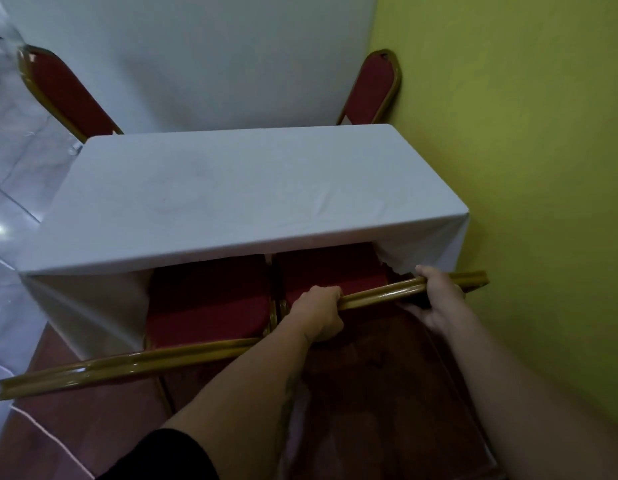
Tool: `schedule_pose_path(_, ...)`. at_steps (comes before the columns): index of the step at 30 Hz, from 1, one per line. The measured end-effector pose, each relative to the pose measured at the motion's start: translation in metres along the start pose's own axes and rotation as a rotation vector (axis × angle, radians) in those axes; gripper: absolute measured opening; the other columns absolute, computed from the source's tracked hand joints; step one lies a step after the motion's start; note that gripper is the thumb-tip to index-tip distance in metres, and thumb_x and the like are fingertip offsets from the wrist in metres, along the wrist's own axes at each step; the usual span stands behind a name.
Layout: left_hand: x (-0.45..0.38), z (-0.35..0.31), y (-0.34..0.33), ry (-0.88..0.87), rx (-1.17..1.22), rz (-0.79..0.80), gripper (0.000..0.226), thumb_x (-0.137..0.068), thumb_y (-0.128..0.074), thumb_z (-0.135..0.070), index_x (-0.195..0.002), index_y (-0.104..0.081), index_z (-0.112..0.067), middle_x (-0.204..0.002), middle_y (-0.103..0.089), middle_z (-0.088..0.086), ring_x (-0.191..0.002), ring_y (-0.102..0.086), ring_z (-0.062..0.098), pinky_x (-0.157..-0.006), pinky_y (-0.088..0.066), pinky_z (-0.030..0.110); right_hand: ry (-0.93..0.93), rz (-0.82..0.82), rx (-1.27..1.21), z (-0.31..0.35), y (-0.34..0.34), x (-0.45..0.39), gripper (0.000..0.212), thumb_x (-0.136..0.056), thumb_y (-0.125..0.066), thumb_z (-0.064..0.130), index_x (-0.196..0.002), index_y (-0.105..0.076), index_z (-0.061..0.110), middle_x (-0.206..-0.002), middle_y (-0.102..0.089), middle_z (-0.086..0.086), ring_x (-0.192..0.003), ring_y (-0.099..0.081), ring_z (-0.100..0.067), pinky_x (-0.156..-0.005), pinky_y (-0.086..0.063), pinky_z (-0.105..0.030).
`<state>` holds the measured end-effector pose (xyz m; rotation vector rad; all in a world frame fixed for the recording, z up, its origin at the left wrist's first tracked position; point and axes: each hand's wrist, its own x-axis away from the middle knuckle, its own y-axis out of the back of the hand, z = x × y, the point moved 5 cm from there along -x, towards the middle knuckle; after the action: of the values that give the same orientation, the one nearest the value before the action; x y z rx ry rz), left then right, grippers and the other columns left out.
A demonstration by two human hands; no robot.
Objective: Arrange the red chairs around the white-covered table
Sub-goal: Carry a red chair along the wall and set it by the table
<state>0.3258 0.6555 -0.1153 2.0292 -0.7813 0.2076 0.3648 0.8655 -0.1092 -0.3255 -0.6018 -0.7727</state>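
Table (231,188): covered by a white cloth, set beside a yellow-green wall (525,168).
Near right chair (328,275): seat tucked under the table; its gold top rail (380,295) is gripped by both hands.
Left hand (319,313): fingers closed over the rail.
Right hand (439,299): closed around the rail's right part.
Near left chair (207,303): seat partly under the table.
Far chairs: one at the left (65,91), one at the right (373,88), behind the table.
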Motion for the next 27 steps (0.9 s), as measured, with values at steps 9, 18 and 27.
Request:
schedule_pose_path(9, 0.065, 0.054, 0.057, 0.024, -0.173, 0.088, 0.046, -0.098, -0.054, -0.037, -0.142, -0.051, -0.025, -0.128, -0.065, 0.006, -0.108, -0.066, 0.025, -0.096, -0.055, 0.043, -0.254, 0.32, 0.0, -0.084, -0.061, 0.056, 0.058, -0.097, -0.066, 0.024, -0.147, -0.045, 0.004, -0.134, -0.053, -0.031, -0.119, -0.057, -0.044, -0.097, -0.052, -0.055)
schedule_pose_path(18, 0.152, 0.157, 0.105, 0.184, -0.169, 0.075, 0.075, -0.073, -0.073, -0.063, -0.139, -0.057, -0.032, -0.129, -0.065, -0.002, -0.114, -0.063, 0.02, -0.101, -0.051, 0.038, -0.263, 0.475, 0.568, -0.163, -0.164, 0.12, 0.044, -0.097, -0.062, 0.018, -0.137, -0.047, 0.006, -0.125, -0.056, -0.021, -0.106, -0.065, -0.04, -0.066, -0.062, -0.047)
schedule_pose_path(27, 0.157, 0.186, 0.121, 0.037, -0.432, 0.044, 0.026, -0.071, -0.058, -0.023, -0.094, -0.068, -0.03, -0.086, -0.066, -0.001, -0.074, -0.065, 0.025, -0.064, -0.057, 0.035, -0.131, 0.139, 0.539, -0.163, -0.203, 0.134, 0.035, -0.098, -0.048, 0.009, -0.133, -0.051, 0.003, -0.122, -0.059, -0.021, -0.103, -0.065, -0.04, -0.057, -0.064, -0.052)
